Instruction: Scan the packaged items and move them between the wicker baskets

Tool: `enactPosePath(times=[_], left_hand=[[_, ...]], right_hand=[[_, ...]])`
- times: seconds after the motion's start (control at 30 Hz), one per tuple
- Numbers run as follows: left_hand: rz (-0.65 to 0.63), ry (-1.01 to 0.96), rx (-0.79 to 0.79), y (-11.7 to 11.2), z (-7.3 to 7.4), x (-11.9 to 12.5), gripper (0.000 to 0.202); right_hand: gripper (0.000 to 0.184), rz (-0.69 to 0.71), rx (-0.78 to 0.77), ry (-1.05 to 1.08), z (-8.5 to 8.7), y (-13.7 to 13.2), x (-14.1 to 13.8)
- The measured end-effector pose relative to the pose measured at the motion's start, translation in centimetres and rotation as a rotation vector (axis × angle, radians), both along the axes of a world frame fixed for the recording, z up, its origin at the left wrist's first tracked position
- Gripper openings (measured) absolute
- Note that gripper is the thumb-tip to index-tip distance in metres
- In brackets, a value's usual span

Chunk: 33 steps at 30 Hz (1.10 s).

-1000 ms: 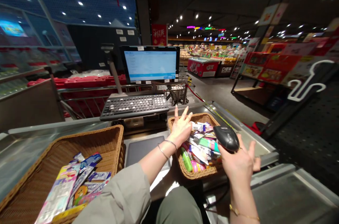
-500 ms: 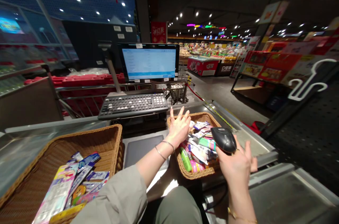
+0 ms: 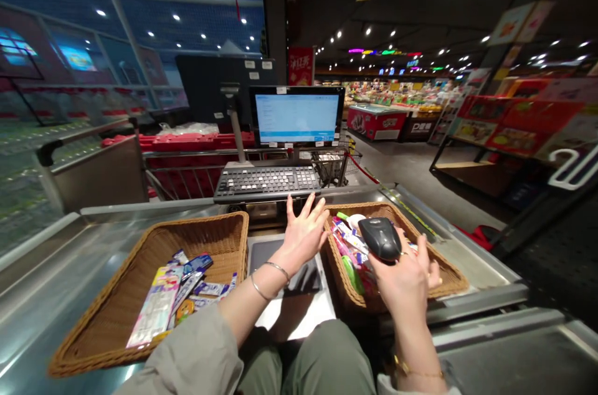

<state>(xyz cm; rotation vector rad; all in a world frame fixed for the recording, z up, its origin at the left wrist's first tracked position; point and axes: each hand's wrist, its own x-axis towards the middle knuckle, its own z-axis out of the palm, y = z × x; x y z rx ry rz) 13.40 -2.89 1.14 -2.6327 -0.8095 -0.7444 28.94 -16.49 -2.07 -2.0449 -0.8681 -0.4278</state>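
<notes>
My right hand (image 3: 404, 286) is wrapped round a black handheld barcode scanner (image 3: 380, 238), held above the right wicker basket (image 3: 453, 280). Small packaged goods (image 3: 350, 245) lie in that basket, partly hidden by the hand and scanner. Fingers spread and holding nothing, my left hand (image 3: 303, 236) hovers by the same basket's left rim; whether it touches the rim I cannot tell. On the left stands a second wicker basket (image 3: 109, 301) containing a long pink-and-white pack (image 3: 157, 304), several blue-and-white wrapped sticks (image 3: 187, 289) and other small packets.
Beyond my hands stand a keyboard (image 3: 268, 179) and a lit monitor (image 3: 299, 116). A flat grey pad (image 3: 268, 252) lies between the baskets. Metal counter surfaces (image 3: 51, 295) extend to both sides. Shopping carts (image 3: 187, 174) stand behind the counter.
The view has turned left, showing more of the left basket. My left hand has drawn off the right basket toward the gap between baskets. The scanner has moved over the right basket's contents.
</notes>
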Motion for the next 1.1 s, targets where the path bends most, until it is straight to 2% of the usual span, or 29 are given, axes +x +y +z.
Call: enactPosePath(times=[0.2,0.37,0.6,0.73,0.93,1.1], left_hand=[[0.076,-0.01,-0.022,0.4,-0.6,-5.4,0.044],[0.169,-0.003,-0.042,1.1,-1.5,-10.3,0.044],[0.286,0.018,-0.124,1.8,-2.9,-16.1,0.032],[0.348,0.036,-0.18,2.3,-3.1,-18.8,0.025],[0.413,0.133,-0.249,3.9,-3.8,-21.9,0.025],[0.393,0.268,-0.289,5.2,-5.2,-23.6,0.022]], right_hand=[[0.076,0.095,0.007,-0.061,1.5,1.7,-3.7],[0.065,0.212,-0.018,-0.107,1.6,3.6,-6.8],[0.046,0.335,-0.079,-0.093,0.5,6.2,-10.6],[0.046,0.395,-0.117,-0.078,-0.1,7.5,-12.0],[0.039,0.464,-0.147,-0.073,-0.9,9.2,-13.6],[0.042,0.519,-0.169,-0.033,-3.1,9.9,-14.4]])
